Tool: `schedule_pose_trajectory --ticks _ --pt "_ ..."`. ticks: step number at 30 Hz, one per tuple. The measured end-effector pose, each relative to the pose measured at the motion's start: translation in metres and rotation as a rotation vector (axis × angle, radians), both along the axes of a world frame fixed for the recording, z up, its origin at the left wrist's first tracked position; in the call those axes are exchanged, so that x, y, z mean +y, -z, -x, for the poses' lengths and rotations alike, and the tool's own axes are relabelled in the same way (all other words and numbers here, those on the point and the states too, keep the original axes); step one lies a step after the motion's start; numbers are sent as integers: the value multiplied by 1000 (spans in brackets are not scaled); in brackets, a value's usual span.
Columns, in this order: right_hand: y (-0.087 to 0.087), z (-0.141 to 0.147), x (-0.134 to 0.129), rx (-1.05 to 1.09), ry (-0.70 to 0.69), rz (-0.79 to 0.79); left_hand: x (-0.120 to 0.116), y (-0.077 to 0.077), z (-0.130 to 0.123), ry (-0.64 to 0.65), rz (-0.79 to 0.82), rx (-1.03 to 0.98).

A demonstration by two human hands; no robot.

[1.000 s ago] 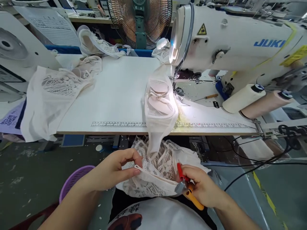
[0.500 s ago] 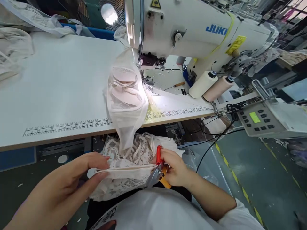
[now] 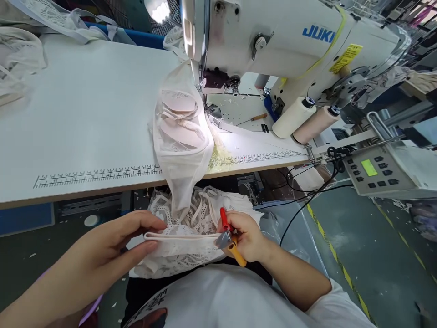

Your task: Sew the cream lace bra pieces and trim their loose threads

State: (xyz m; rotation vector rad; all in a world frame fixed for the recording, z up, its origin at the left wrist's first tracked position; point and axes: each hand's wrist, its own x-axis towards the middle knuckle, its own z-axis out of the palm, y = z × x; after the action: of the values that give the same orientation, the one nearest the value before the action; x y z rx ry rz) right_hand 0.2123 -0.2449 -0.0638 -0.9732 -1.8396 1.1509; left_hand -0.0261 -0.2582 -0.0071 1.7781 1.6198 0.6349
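My left hand [image 3: 112, 257] has its thumb and forefinger apart around the looped left end of a folded, pale edge band on the white lace garment [image 3: 184, 262]. Its fingertips touch the lace or lie right beside it. My right hand [image 3: 247, 237] is closed around scissors [image 3: 225, 239] with red and orange handles, and its fingers also meet the band's right end. The blades point left, close to the band. A white bra [image 3: 182, 150] with pale cups hangs from under the sewing machine's needle area over the table edge, down to the lace in my lap.
The white sewing machine [image 3: 290, 41] stands at the back right. Two thread cones [image 3: 293, 117] and a wooden-handled tool [image 3: 258, 117] lie on the white table [image 3: 92, 114]. A control box [image 3: 385, 171] sits right; cables hang below. More white garments [image 3: 20, 64] lie far left.
My left thumb and forefinger have spread, and the band's folded end shows between them. The scissors have turned slightly, with less blade showing. The view has shifted a little.
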Motion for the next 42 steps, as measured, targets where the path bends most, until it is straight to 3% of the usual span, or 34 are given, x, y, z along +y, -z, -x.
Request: schedule_pose_trajectory --ticks 3,6,9,12,16,19,23,27,30,35,38,42 --pt "-1 -1 -3 -17 -18 -3 8 -2 8 199 180 -124" --pt "-1 -3 -6 -6 -44 4 14 -5 13 325 222 -204" --pt "1 -4 -8 -26 -53 22 13 -5 9 272 224 -343" --pt "4 -4 -11 -45 -29 67 8 1 -5 115 230 -441" --pt "10 -3 -14 -50 52 100 1 10 -26 -86 41 -329" --pt "15 -5 -17 -84 78 66 1 13 -38 -93 -102 -237" --pt "15 -17 -15 -147 60 70 5 11 -47 -35 -142 -226" --pt "0 -33 -4 -196 74 95 12 7 -56 61 -204 -212" --pt "-18 -37 6 -84 130 108 16 3 -65 113 -250 -195" --pt "-44 -21 22 122 85 102 19 2 -77 180 -193 -221" --pt "-53 -8 29 114 42 122 18 5 -78 211 -146 -270" --pt "-61 4 31 85 52 111 19 1 -75 148 17 -387"
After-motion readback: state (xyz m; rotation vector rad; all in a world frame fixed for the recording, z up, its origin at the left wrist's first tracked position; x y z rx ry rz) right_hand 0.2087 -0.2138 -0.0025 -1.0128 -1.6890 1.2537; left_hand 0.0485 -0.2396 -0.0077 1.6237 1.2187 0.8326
